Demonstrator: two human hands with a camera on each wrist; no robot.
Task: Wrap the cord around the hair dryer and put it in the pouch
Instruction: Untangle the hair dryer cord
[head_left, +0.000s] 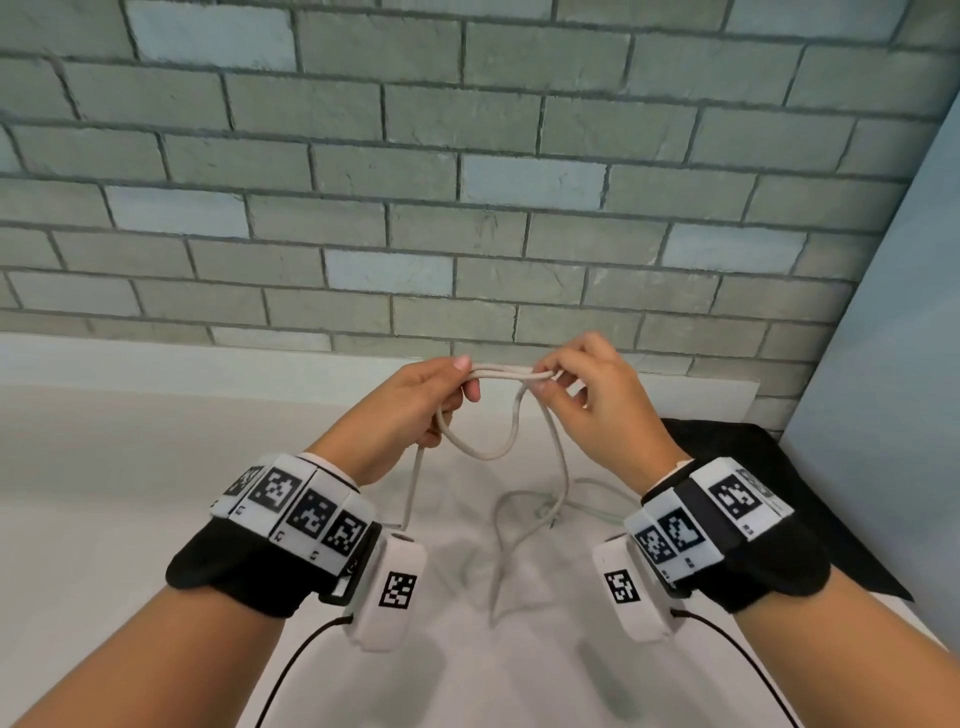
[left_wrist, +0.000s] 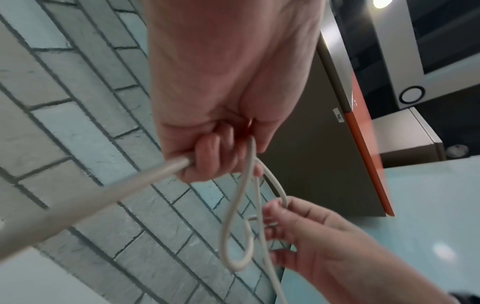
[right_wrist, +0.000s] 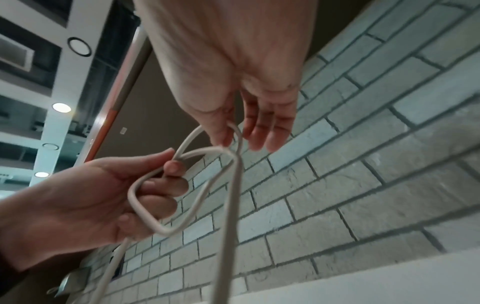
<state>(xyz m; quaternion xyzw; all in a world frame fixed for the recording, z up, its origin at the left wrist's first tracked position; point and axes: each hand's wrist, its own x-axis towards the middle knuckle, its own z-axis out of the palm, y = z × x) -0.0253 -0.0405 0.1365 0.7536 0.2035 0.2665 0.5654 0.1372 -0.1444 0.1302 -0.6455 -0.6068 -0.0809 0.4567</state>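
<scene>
A pale grey cord (head_left: 504, 371) is stretched in a short doubled run between both raised hands. My left hand (head_left: 431, 400) grips one end of that run, fingers curled round the cord (left_wrist: 249, 164). My right hand (head_left: 576, 387) pinches the other end between thumb and forefinger, its other fingers loosely spread (right_wrist: 267, 127). A loop (head_left: 485, 441) sags below the hands, and more cord (head_left: 519, 519) trails in loose curls onto the white table. The black pouch (head_left: 779, 493) lies flat on the table behind my right wrist. The hair dryer's body does not show in any view.
The white table (head_left: 130, 467) runs to a grey brick wall (head_left: 467, 182) close behind the hands. A pale blue panel (head_left: 893, 364) stands at the right edge beside the pouch.
</scene>
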